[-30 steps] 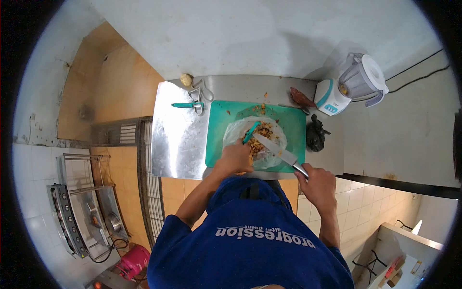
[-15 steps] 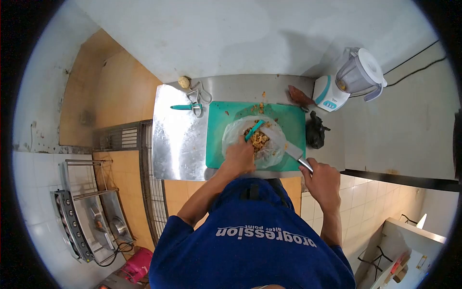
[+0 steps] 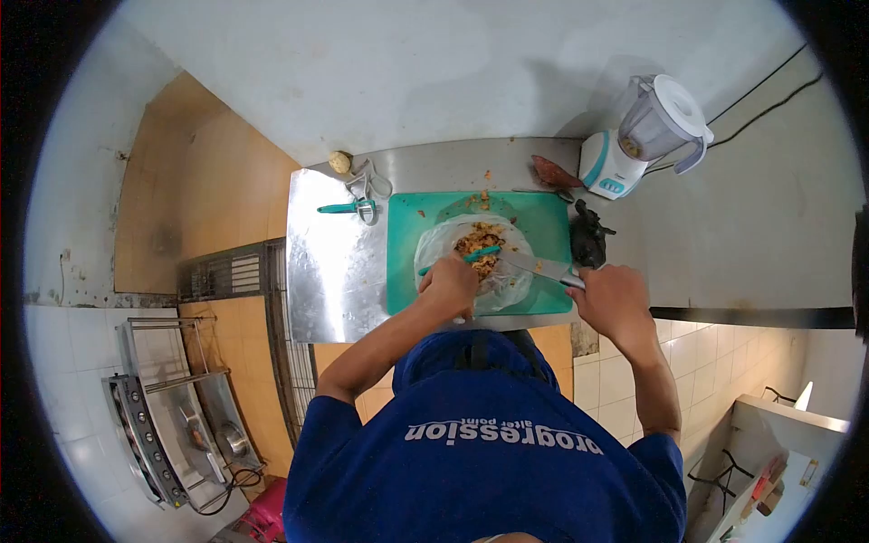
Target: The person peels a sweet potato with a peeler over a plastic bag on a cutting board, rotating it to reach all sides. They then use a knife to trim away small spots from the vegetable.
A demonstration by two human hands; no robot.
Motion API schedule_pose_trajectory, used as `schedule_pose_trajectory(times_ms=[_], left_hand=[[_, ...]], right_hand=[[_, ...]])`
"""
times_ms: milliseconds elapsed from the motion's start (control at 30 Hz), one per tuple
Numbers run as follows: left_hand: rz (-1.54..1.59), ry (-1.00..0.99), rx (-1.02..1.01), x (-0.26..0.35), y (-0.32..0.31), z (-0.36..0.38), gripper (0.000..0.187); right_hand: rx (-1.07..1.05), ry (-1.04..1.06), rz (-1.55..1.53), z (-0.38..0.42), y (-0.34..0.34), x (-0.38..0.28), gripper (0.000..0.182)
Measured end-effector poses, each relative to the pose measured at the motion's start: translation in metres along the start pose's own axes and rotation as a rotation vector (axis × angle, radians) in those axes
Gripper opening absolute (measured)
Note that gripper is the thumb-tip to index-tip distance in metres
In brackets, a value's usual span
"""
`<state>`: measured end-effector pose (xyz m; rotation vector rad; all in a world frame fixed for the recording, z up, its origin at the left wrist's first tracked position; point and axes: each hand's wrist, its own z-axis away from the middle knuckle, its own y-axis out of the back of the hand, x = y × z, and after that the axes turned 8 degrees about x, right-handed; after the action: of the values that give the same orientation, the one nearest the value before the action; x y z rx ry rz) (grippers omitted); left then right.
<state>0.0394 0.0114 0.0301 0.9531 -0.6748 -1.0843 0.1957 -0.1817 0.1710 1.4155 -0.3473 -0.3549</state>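
My left hand is closed around a slim teal tool, whose exact kind I cannot make out. The tool lies across chopped brownish-yellow food on a clear plastic bag. Gripped by its handle in my right hand is a broad-bladed kitchen knife. Its blade points left, with the tip at the food beside the teal tool. Under the bag lies a green cutting board, with food crumbs near its far edge.
A teal-handled peeler and a pale round item lie at the left of the steel counter. At the right are a black plastic bag, a reddish-brown tuber-like item and a blender.
The teal tool has swung from a steep slant to a flatter one. The knife has turned closer to level, and my right hand has moved slightly up.
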Motion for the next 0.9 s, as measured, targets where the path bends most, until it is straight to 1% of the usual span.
schedule_pose_trajectory(times_ms=[67,100,167,300,367,400,467,500,567,600,667,700,767,800,867,900], left_hand=[[-0.041,0.030,0.013,0.001,0.004,-0.002,0.038],[-0.042,0.034,0.018,0.000,0.003,-0.003,0.038],[-0.037,-0.004,-0.027,0.000,-0.003,-0.005,0.060],[-0.051,0.001,-0.029,0.001,-0.002,0.001,0.060],[0.030,-0.049,-0.029,-0.003,0.001,0.005,0.054],[0.029,-0.050,-0.029,-0.005,0.005,0.009,0.054],[0.255,0.042,0.061,-0.017,0.011,0.021,0.066],[0.255,0.043,0.064,-0.027,0.003,0.021,0.066],[0.728,-0.004,0.228,-0.045,-0.025,0.018,0.077],[0.730,0.004,0.229,-0.046,-0.029,0.018,0.077],[1.531,-0.054,-0.032,-0.048,-0.034,0.018,0.081],[1.534,-0.049,-0.030,-0.047,-0.032,0.022,0.081],[2.009,-0.257,-0.086,-0.041,-0.026,0.033,0.089],[2.009,-0.258,-0.091,-0.040,-0.028,0.034,0.089],[2.369,-0.483,-0.194,-0.039,-0.032,0.034,0.091],[2.366,-0.481,-0.196,-0.040,-0.034,0.035,0.091]], right_hand=[[-0.074,-0.016,0.004,-0.006,0.005,0.001,0.036],[-0.068,-0.013,0.006,-0.010,0.005,0.002,0.036],[-0.093,-0.021,-0.009,-0.014,0.003,0.004,0.038],[-0.150,0.007,0.016,-0.015,0.007,0.000,0.037],[-0.141,-0.029,-0.045,-0.015,0.004,0.005,0.036],[-0.141,-0.030,-0.045,-0.012,0.004,0.012,0.036],[0.011,0.015,-0.180,-0.003,0.005,0.033,0.032],[0.013,0.017,-0.179,0.001,0.004,0.040,0.032],[0.037,-0.124,-0.388,0.011,0.001,0.047,0.029],[0.034,-0.117,-0.389,0.015,-0.005,0.043,0.029],[0.154,-0.218,-0.465,0.018,-0.027,0.033,0.030],[0.151,-0.212,-0.465,0.019,-0.041,0.030,0.030],[0.173,-0.229,-0.568,0.022,-0.074,0.025,0.030],[0.258,-0.172,-0.534,0.025,-0.084,0.021,0.033],[0.257,-0.151,-0.511,0.032,-0.095,0.023,0.034],[0.254,-0.128,-0.489,0.033,-0.098,0.024,0.035]])
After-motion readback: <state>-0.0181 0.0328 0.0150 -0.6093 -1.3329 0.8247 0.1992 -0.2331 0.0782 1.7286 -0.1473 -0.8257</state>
